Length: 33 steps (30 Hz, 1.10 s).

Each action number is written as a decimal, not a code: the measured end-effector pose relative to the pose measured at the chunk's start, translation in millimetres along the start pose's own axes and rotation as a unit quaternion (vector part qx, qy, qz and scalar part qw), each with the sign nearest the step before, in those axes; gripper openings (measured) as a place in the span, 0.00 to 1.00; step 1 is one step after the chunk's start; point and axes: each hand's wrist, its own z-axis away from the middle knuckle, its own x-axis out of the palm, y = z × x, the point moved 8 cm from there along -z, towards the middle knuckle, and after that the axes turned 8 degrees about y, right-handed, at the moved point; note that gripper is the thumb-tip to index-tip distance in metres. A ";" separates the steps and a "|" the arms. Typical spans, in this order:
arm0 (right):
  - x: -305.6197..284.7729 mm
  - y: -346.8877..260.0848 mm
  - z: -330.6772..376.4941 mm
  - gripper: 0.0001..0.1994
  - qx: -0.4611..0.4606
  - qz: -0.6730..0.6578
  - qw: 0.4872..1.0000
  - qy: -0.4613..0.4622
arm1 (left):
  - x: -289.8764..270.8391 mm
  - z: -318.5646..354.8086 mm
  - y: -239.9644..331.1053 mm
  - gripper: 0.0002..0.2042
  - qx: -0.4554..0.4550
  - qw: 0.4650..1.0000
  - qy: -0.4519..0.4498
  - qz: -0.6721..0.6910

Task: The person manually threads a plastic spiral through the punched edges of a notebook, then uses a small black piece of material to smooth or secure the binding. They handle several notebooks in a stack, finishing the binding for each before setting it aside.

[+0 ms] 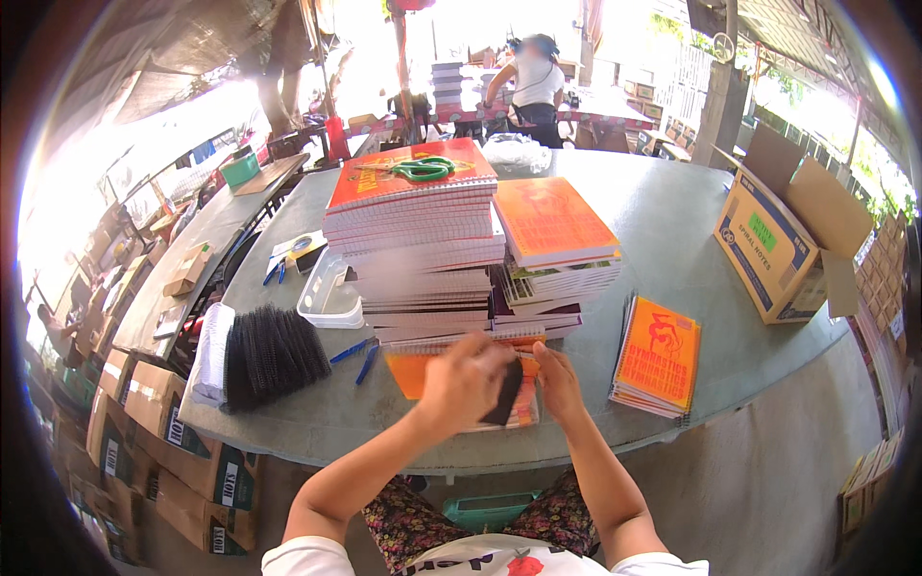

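Orange notebook [407, 376] is under & just left of the L hand [461, 386], on the table [696, 240] nr its front edge; long axis maybe L–R, but hands cover too much to be sure. L hand is nearer, over it, fingers bunched & blurred, can't tell if they grip. R hand [559, 386] is at its right side, fingers bent, grip unclear too. Dark sheet [503, 398] btwn the hands. Just beyond L hand: tall stack [413, 223] w/ green scissors [424, 170] on top; shorter stack [557, 226] beyond R hand. Left of L hand: blue pliers [366, 365], then black coils [277, 357]. Right of R hand: small orange pile [658, 357], nr; open carton [768, 252], well apart.
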 end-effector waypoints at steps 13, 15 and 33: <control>8.7 -10.3 -8.9 0.11 -0.169 0.042 0.984 -0.043 | -41.4 126.9 -102.3 0.13 -0.252 0.963 -0.093 0.023; 9.9 -6.8 -11.0 0.10 -0.151 -0.012 0.986 -0.062 | -79.8 181.7 -163.8 0.13 -0.425 0.905 0.022 0.013; -23.5 14.5 -3.9 0.09 -0.083 0.104 0.991 0.027 | 17.1 17.4 -27.0 0.16 -0.044 0.989 -0.135 -0.042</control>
